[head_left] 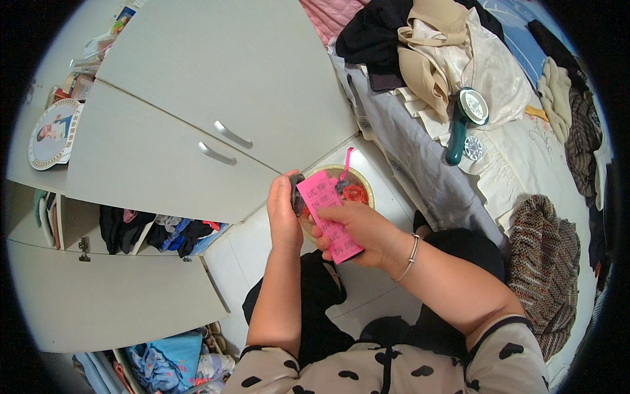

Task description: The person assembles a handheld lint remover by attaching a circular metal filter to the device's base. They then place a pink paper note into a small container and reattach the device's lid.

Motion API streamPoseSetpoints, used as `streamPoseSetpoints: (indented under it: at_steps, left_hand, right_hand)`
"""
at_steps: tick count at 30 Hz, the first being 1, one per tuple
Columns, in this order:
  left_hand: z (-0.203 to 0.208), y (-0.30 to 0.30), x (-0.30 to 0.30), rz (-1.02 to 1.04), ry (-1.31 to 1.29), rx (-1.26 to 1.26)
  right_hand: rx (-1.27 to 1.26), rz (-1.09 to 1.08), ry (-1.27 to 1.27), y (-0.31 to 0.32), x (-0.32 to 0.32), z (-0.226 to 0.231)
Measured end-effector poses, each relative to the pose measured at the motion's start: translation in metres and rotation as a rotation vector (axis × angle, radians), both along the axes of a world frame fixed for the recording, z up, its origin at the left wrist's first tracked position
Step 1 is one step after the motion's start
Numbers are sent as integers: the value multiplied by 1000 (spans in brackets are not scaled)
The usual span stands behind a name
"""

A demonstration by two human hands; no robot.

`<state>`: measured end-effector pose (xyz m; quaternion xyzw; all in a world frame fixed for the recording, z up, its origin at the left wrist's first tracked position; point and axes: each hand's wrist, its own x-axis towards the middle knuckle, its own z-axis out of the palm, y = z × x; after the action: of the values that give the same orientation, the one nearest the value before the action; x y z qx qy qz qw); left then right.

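My right hand grips a long bright pink tag with dark printing, thumb on its face. A dark edge shows under the tag's lower end. Beside it, my left hand is raised, its fingers closed round a dark, slightly shiny item whose kind I cannot make out. Beneath both hands stands a round bin with a pale yellow rim. Something red and crumpled lies inside it, and a pink strip rises at its far side. My hands hide part of the bin.
A pale cabinet with two metal handles stands ahead and left. Clothes fill the open compartments; a lower door hangs open. On the right, the bed bears piled garments, a dark green handheld device and a brown knitted piece.
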<state>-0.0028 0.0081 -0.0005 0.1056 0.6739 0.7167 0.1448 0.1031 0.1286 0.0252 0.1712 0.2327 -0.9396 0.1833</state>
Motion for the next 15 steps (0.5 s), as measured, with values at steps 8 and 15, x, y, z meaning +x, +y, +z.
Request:
streamPoseSetpoints:
  at_steps: [8,15]
  left_hand:
    - [-7,2,6,-3,305,-205]
    - [-4,1,3,26,620,-276]
  right_hand:
    - [-28,-33,-54,1,-1,-2]
    - [-197,-116,-197,8,-10,-9]
